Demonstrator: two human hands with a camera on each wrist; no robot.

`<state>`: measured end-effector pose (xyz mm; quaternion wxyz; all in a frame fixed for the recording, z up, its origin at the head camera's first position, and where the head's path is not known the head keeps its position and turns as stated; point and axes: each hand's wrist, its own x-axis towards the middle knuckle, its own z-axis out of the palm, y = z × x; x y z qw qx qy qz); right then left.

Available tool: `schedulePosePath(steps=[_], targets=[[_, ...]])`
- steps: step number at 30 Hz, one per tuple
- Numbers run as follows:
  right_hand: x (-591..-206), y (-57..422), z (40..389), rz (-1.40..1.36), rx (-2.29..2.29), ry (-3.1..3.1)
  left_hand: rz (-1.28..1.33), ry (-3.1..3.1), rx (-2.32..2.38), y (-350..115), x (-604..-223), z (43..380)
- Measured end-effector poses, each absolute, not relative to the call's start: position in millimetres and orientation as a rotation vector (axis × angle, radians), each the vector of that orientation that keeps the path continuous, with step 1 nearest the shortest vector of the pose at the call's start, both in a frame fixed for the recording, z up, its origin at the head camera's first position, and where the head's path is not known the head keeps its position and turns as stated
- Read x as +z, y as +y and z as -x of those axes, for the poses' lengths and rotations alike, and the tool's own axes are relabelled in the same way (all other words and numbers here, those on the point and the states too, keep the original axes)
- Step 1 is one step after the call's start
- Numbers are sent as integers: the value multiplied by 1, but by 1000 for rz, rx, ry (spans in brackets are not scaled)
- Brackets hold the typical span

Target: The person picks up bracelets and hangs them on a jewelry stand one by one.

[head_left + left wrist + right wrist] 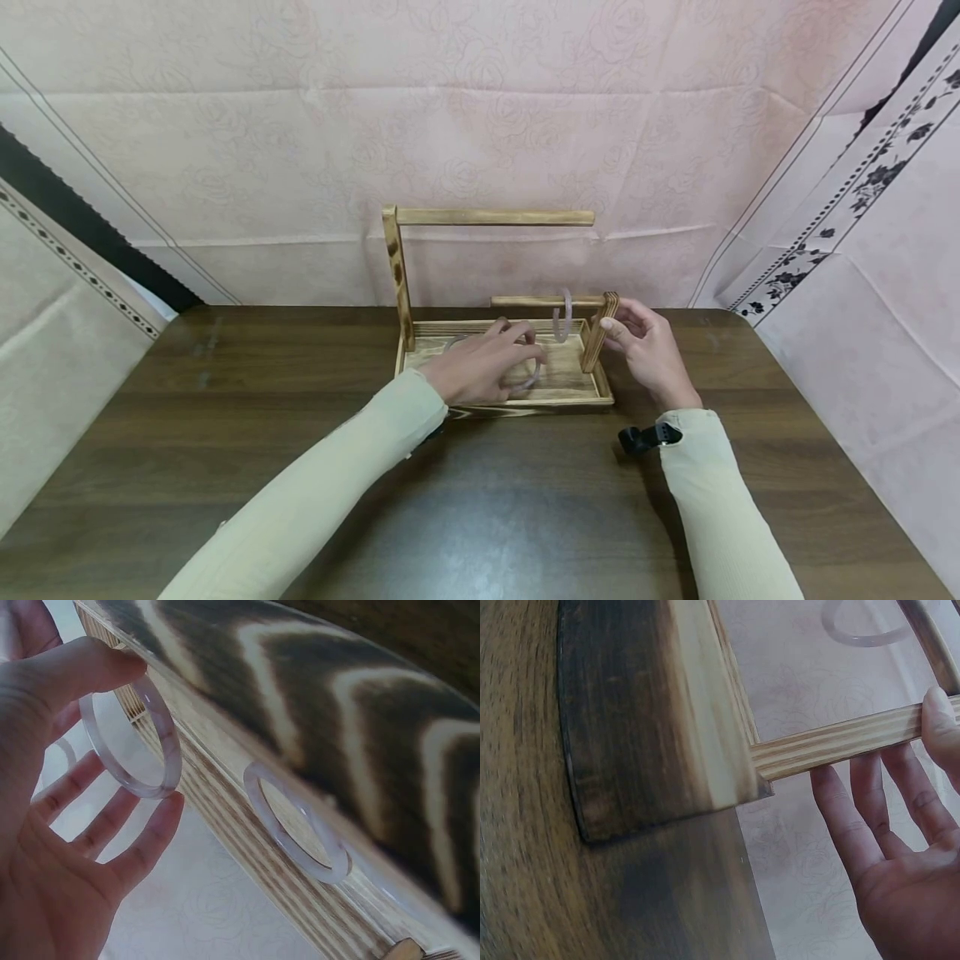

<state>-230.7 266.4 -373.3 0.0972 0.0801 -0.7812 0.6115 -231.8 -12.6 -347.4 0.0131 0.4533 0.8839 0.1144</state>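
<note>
A pale lavender bangle (171,754) is pinched between the thumb and fingertips of my left hand (483,362), over the wooden tray (555,403) of a display stand. Inside the tray lies another bangle (264,811), mostly covered by the left hand in the head view. A further bangle (567,312) hangs on the stand's low bar (525,302). My right hand (654,354) grips the short post (594,346) at the tray's right end, thumb on one side and fingers on the other.
At the tray's left end a tall post (399,275) carries a high bar (495,217) reaching right above the low one. The stand sits near the back edge of a dark wooden table (487,517). Pink patterned cloth (480,125) hangs behind it.
</note>
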Motion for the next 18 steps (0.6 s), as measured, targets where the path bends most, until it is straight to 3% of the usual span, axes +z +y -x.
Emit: schedulePosePath(steps=[18], targets=[[-372,266,229,-214,1791,-2336,-1514,2834,415,-24,-348,226]])
